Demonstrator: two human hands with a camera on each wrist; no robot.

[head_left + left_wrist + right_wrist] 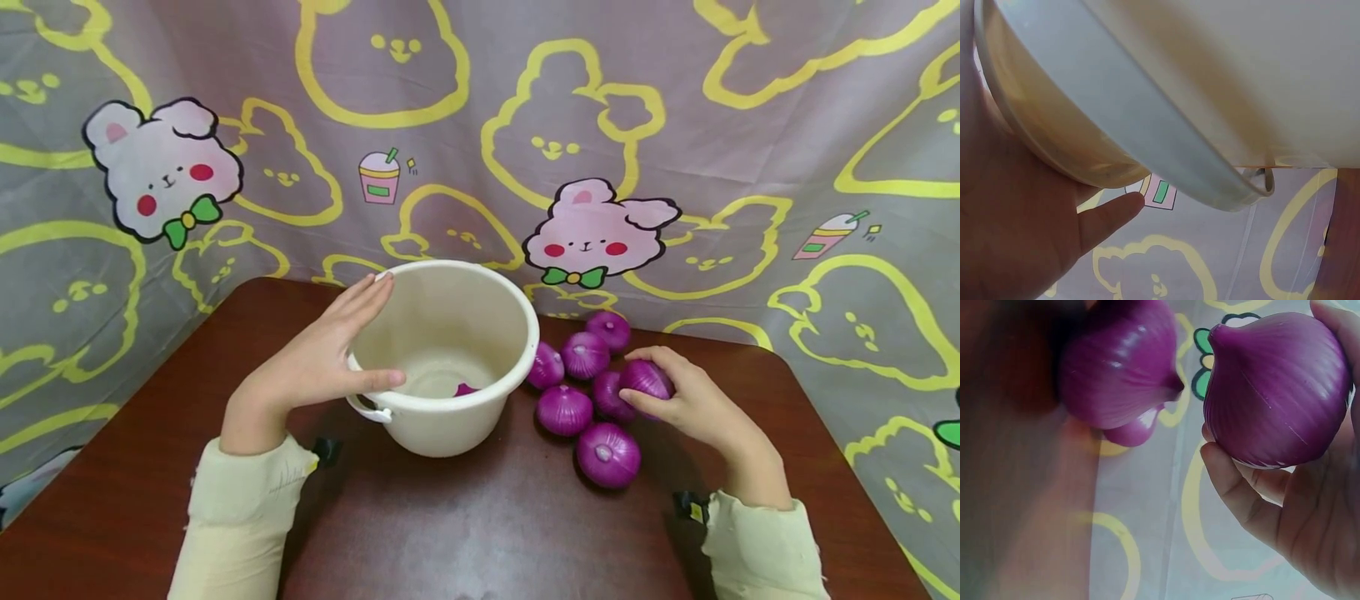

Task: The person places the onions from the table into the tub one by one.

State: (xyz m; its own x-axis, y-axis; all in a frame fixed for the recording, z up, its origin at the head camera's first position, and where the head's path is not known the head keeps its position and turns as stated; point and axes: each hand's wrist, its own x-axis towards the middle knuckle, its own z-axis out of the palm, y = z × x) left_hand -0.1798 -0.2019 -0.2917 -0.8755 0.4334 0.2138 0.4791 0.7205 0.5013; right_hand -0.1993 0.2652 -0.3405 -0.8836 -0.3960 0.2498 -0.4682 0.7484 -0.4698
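No words or numbers can be read; the left sleeve [228, 554] has thin dark squiggles [289, 478] near its end, too faint to make out; two pink cups [378, 177] drawn on the cloth [442, 150] each have a green label [378, 191]; a black thing [683, 504] by the right sleeve [765, 550] has a tiny yellow patch [697, 512], too small to read.

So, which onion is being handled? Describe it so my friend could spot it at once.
On the dark brown table, find the big cream bucket, then the purple onions clustered to its right. The handled onion is at that cluster's right side. Only this one is held, in the person's right-hand grip.
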